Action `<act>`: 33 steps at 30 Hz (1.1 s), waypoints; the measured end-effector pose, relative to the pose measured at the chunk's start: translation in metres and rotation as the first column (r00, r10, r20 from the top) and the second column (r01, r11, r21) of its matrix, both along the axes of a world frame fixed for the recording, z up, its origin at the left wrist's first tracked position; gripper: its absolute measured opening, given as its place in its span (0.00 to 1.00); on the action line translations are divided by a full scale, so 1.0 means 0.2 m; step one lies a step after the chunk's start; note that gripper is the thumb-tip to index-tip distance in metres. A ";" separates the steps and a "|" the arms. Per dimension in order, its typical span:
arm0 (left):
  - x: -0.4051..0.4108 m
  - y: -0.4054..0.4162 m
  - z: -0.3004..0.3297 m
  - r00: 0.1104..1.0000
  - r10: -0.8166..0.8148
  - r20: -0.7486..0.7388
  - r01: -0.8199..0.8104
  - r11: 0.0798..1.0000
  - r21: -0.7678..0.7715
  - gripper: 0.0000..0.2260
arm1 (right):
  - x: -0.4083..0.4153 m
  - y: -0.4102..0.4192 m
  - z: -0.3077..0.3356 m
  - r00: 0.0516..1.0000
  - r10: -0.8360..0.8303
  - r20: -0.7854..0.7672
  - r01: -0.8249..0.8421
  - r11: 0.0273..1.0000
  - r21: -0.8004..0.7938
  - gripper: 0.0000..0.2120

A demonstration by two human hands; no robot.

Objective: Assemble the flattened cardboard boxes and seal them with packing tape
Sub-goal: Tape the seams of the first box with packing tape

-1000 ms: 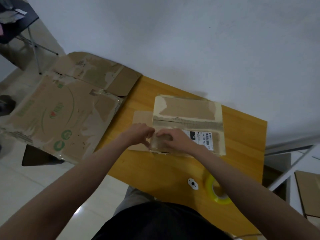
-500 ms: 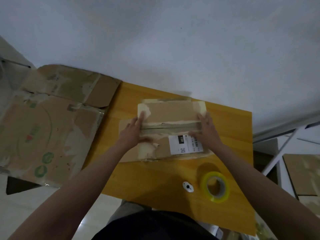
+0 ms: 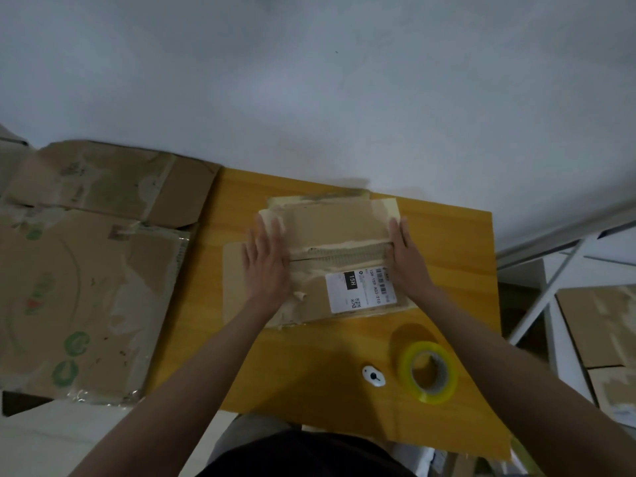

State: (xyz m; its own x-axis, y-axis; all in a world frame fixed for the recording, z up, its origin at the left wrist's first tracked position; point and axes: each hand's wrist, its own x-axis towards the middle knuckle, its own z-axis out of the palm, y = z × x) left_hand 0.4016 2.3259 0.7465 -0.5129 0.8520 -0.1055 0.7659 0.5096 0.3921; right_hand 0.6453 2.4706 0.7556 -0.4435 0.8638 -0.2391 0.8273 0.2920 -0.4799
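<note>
1. On the box (image 3: 330, 256), both hands lie flat, fingers straight, released and grasping nothing: the left hand (image 3: 266, 266) presses its left end, the right hand (image 3: 406, 259) its right end.
2. Between the hands runs the seam where the two top flaps meet, with torn old tape along it.
3. Near the right hand, a white label (image 3: 361, 290) marked "15H" sits on the near flap.
4. Under the box is a yellow desk (image 3: 309, 366), set against a grey wall.
5. Nearer the person on the desk stand a roll of yellowish tape (image 3: 428, 371) and, just left of it, a small white cutter (image 3: 373, 376); both are apart from the box.
6. Left of the desk lie large flattened cartons (image 3: 86, 270) with green print; more cardboard (image 3: 602, 325) shows at the right edge.
</note>
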 end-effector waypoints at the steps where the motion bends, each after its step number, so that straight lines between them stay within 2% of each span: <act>1: 0.05 0.04 0.01 0.996 -0.086 -0.023 0.087 0.996 0.018 0.29 | -0.02 -0.02 -0.01 0.999 -0.027 0.038 0.027 1.000 0.011 0.28; 4: 0.28 0.10 0.00 0.896 -0.441 -0.056 0.442 0.897 -0.004 0.30 | -0.07 -0.09 -0.03 0.989 -0.070 0.132 0.065 0.997 0.036 0.31; 5: 0.34 0.10 -0.01 0.855 -0.513 -0.070 0.512 0.858 -0.031 0.30 | -0.08 -0.10 -0.04 0.987 -0.072 0.142 0.067 0.997 0.044 0.33; 9: 0.31 0.03 -0.02 0.823 -0.558 -0.108 0.551 0.830 -0.088 0.33 | -0.06 -0.09 -0.04 0.985 -0.050 0.164 0.042 0.998 0.057 0.34; 13: 0.07 -0.11 -0.03 0.881 -0.462 -0.105 0.449 0.885 -0.124 0.33 | -0.06 -0.09 -0.06 0.988 -0.046 0.145 0.038 0.998 0.057 0.33; 17: -0.06 -0.19 -0.01 0.953 -0.298 -0.052 0.292 0.951 -0.105 0.36 | -0.05 -0.07 -0.06 0.995 -0.015 0.095 0.010 0.999 0.052 0.34; 19: -0.08 -0.19 -0.01 0.975 -0.219 0.032 0.221 0.973 -0.064 0.39 | -0.05 -0.06 -0.05 0.999 -0.034 0.019 0.034 0.999 0.000 0.34; 20: -0.08 -0.17 0.00 0.976 -0.170 0.139 0.176 0.984 -0.032 0.40 | -0.04 -0.04 -0.05 0.997 -0.063 -0.038 0.061 0.998 -0.034 0.35; 21: -0.08 -0.14 0.02 0.953 -0.102 0.285 0.108 0.994 -0.006 0.42 | -0.05 -0.02 -0.03 0.989 -0.111 -0.102 0.103 0.992 -0.075 0.37; 23: -0.12 -0.06 0.04 0.850 0.052 0.524 -0.066 0.998 0.008 0.45 | -0.06 0.01 0.02 0.943 -0.258 -0.209 0.212 0.953 -0.217 0.44; 25: -0.17 0.01 0.08 0.764 0.195 0.615 -0.227 0.973 -0.026 0.52 | -0.06 0.05 0.08 0.888 -0.385 -0.252 0.277 0.885 -0.375 0.49; 27: -0.19 0.08 0.13 0.714 0.288 0.638 -0.312 0.947 -0.079 0.56 | -0.05 0.07 0.12 0.857 -0.445 -0.261 0.295 0.837 -0.461 0.49; 30: -0.17 0.10 0.19 0.727 0.320 0.607 -0.322 0.940 -0.109 0.50 | -0.02 0.08 0.17 0.858 -0.466 -0.218 0.317 0.813 -0.488 0.46; 33: -0.13 0.08 0.24 0.728 0.344 0.593 -0.347 0.931 -0.115 0.53 | 0.01 0.05 0.25 0.845 -0.494 -0.207 0.329 0.784 -0.526 0.49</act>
